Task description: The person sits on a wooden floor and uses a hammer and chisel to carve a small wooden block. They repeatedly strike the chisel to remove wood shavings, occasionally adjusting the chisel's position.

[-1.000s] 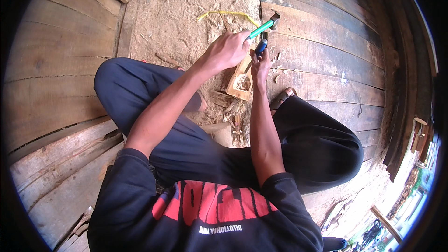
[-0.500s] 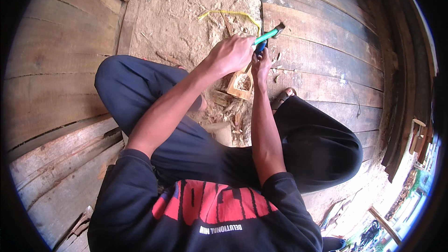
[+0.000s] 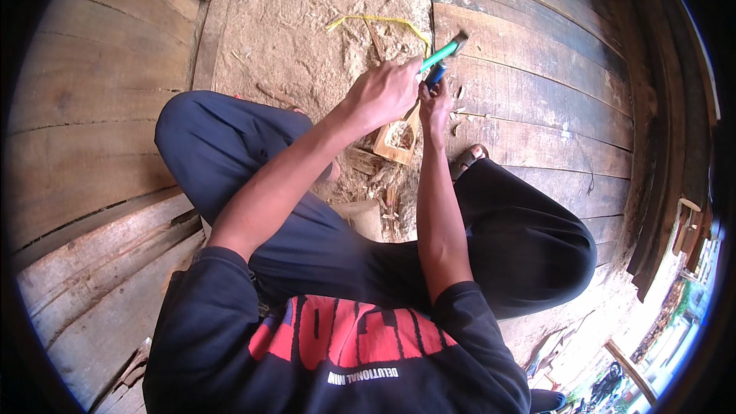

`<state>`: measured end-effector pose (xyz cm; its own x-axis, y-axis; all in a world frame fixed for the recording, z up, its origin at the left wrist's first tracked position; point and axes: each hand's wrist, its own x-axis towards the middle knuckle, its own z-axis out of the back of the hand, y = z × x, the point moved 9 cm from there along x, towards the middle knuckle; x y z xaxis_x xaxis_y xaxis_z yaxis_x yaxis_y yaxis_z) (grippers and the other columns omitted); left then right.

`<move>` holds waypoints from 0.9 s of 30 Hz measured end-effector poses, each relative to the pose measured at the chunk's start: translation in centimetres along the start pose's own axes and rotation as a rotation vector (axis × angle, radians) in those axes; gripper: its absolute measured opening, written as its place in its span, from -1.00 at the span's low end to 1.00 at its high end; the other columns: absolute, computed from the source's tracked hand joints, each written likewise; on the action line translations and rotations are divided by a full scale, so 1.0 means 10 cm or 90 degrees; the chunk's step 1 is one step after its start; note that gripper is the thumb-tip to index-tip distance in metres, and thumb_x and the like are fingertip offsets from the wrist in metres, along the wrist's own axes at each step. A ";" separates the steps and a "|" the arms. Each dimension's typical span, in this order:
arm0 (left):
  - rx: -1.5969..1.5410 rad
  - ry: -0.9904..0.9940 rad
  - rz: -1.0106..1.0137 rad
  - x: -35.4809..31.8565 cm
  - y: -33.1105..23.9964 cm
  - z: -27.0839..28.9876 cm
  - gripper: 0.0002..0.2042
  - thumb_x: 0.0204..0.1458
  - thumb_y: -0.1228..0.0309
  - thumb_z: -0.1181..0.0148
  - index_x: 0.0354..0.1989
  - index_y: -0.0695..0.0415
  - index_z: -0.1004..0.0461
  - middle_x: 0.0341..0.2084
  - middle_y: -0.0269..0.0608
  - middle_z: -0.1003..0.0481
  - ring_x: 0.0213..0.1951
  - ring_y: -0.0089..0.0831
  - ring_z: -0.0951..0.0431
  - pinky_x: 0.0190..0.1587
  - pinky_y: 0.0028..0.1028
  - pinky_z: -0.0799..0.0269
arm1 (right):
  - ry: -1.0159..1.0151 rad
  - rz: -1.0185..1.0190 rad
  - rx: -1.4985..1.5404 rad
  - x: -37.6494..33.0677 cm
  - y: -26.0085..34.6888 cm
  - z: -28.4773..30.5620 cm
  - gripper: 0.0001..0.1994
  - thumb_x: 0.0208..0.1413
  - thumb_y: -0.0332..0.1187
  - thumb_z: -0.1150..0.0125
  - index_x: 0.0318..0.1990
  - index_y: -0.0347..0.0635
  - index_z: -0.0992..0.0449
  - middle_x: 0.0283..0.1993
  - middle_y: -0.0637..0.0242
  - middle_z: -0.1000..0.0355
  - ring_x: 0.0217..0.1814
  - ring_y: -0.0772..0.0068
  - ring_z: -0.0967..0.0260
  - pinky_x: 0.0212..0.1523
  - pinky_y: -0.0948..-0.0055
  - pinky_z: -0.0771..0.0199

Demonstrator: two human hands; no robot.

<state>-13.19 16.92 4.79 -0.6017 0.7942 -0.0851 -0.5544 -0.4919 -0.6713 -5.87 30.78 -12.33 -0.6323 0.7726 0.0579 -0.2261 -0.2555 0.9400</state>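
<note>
In the head view, just above centre of the frame, I have the left hand (image 3: pixel 383 96) wrapped around a green-handled hammer (image 3: pixel 438 55), fingers curled in a fist. The steel head is blurred and angles toward the upper right.

Just right of it, the right hand (image 3: pixel 435 107) grips a blue-handled tool (image 3: pixel 435 75), thumb and fingers pressed about the handle. Its working end is hidden from me; I judge it to be a chisel.

The hollowed wood block (image 3: pixel 392 156) lies at centre frame, below the hands and partly covered by them, its recess facing up. Wood chips (image 3: pixel 458 129) are scattered to its right.

To strike well, I would bring the hammer face square onto the handle's end, clear of the right thumb, with short, even taps. I would hold the blue handle steady at one angle and check that the block sits firmly, since a rocking block could let the edge skid.
</note>
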 end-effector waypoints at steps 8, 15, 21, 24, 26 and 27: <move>0.013 -0.029 0.014 0.07 0.07 0.00 -0.66 0.17 0.46 -0.02 0.09 0.35 -0.40 -0.64 0.11 -0.51 -0.61 -0.14 -0.57 -0.49 -0.21 -0.52 | -0.005 -0.017 0.001 0.04 -0.17 -0.09 -0.67 0.06 -0.47 -0.32 -0.01 -0.31 -0.44 -0.36 0.02 -0.54 -0.42 0.33 -0.46 -0.32 0.32 -0.45; 0.008 -0.056 -0.055 0.08 0.05 0.01 -0.67 0.19 0.46 -0.01 0.08 0.37 -0.39 -0.68 0.08 -0.49 -0.66 -0.17 -0.55 -0.58 -0.22 -0.48 | 0.002 -0.022 -0.017 0.05 -0.13 -0.08 -0.64 0.05 -0.44 -0.35 0.00 -0.30 -0.44 -0.44 0.10 -0.48 -0.48 0.35 -0.34 -0.37 0.31 -0.42; 0.014 0.005 -0.009 0.02 0.02 -0.10 -0.70 0.18 0.49 -0.01 0.04 0.41 -0.39 -0.67 0.15 -0.47 -0.62 -0.08 -0.56 -0.54 -0.20 -0.48 | 0.014 0.007 -0.032 0.03 -0.08 -0.09 -0.63 0.03 -0.39 -0.39 -0.03 -0.31 -0.45 -0.39 -0.03 -0.50 -0.43 0.20 -0.45 -0.33 0.26 -0.44; 0.005 -0.031 -0.045 0.01 -0.05 -0.02 -0.73 0.20 0.49 0.02 -0.01 0.42 -0.39 -0.69 0.07 -0.48 -0.65 -0.19 -0.55 -0.58 -0.23 -0.47 | -0.003 0.023 -0.051 0.02 0.02 -0.06 -0.63 0.02 -0.34 -0.41 -0.06 -0.30 -0.45 -0.39 -0.04 -0.51 -0.42 0.12 -0.46 -0.31 0.22 -0.45; -0.023 -0.042 -0.022 0.01 -0.06 0.02 -0.73 0.20 0.49 0.02 0.00 0.40 -0.40 -0.67 0.09 -0.49 -0.63 -0.17 -0.57 -0.55 -0.21 -0.47 | 0.010 -0.006 -0.051 0.03 -0.01 -0.07 -0.62 0.02 -0.34 -0.41 -0.06 -0.30 -0.45 -0.38 -0.04 -0.51 -0.41 0.10 -0.47 -0.31 0.23 -0.45; -0.036 -0.048 -0.011 0.01 -0.06 0.04 -0.72 0.19 0.48 0.02 0.01 0.39 -0.40 -0.66 0.10 -0.50 -0.61 -0.15 -0.57 -0.54 -0.19 -0.48 | 0.016 -0.019 -0.050 0.04 -0.03 -0.07 -0.62 0.02 -0.34 -0.41 -0.06 -0.30 -0.45 -0.37 -0.04 -0.51 -0.40 0.09 -0.48 -0.31 0.23 -0.45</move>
<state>-13.19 17.15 5.48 -0.6356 0.7718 -0.0187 -0.5326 -0.4559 -0.7131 -6.60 30.74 -12.81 -0.6428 0.7657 0.0215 -0.3014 -0.2786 0.9119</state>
